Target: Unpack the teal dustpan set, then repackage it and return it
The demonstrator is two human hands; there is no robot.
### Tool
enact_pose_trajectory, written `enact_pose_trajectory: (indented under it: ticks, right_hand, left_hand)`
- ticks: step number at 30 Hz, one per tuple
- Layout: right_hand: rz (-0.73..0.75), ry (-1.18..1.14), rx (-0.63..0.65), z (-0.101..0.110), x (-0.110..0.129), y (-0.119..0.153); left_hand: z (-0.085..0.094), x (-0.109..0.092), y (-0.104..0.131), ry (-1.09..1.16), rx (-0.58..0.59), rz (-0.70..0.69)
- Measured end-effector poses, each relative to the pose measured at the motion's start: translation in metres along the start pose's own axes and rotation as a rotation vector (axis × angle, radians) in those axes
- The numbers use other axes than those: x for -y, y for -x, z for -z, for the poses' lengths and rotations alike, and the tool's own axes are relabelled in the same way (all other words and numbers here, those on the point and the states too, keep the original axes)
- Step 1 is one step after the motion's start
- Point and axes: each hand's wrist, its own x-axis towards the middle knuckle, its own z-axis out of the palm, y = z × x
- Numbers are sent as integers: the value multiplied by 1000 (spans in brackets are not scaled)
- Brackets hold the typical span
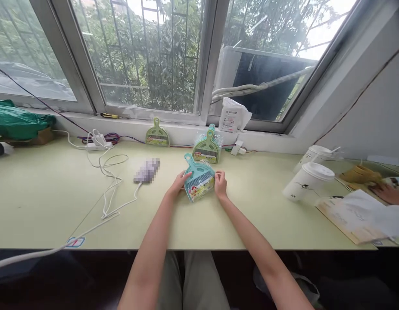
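**A blue dustpan (206, 167) held on both sides**

The blue dustpan is right between the two hands, so neither hand is nearer: both touch it. The left hand (177, 184) has the left edge, with its thumb on top. The right hand (220, 185) pinches the right edge. The fingers of both hands are closed on it. Its long way runs from the handle, which points away from the person and a bit to the left, down to the wide end, which is closer to the person. A little brush (200, 179) sits in the pan, with a bright label (202, 190) below it. It looks like shiny clear wrap goes around it. I cannot tell if its low edge touches the tabletop (257, 215).

The tabletop is pale green and flat. Just behind the blue dustpan stands a bunch of dustpans (205, 150), with a green one in front. One more green dustpan (157, 137) leans near the wall, to the left. A blurry thing (147, 171) with a white cord (134, 199) lies left of the hands. Well to the right are two paper cups (307, 181), and past them another person's hand (393, 193). A big window (151, 60) shows leafy trees outside.
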Motion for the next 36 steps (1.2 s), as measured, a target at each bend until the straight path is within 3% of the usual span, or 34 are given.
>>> enact_pose_trajectory:
  ticks: [2,5,7,12,17,21,24,27,30,33,36]
  right_hand:
    - [245,127,-50,6,16,17]
    - [500,289,160,10,30,36]
    - [523,329,292,8,32,41]
    - [266,115,288,-1,26,28]
    - [-221,-410,306,-4,19,15]
    - [-379,-683,271,-1,17,10]
    - [-423,-763,282,4,21,8]
    - [-391,-773,388,11,31,9]
    - [-364,-754,476,15,41,12]
    - [-365,-757,486,16,44,14]
    - [-362,-748,468,19,40,13]
  left_hand:
    - [-1,0,6,19,-36,-24]
    - [2,-3,7,64,-175,-61]
    - [4,-6,7,93,-259,-80]
    - [4,-14,13,125,-277,-126]
    - [1,-21,21,101,-93,-157]
    - [2,-19,18,36,-17,-77]
    - [9,-16,10,20,-132,-37]
    - [22,-18,5,77,-278,-51]
    - [32,-23,5,118,-373,-129]
    - [30,-32,11,46,-434,-216]
    - [22,-47,22,-159,-644,-388]
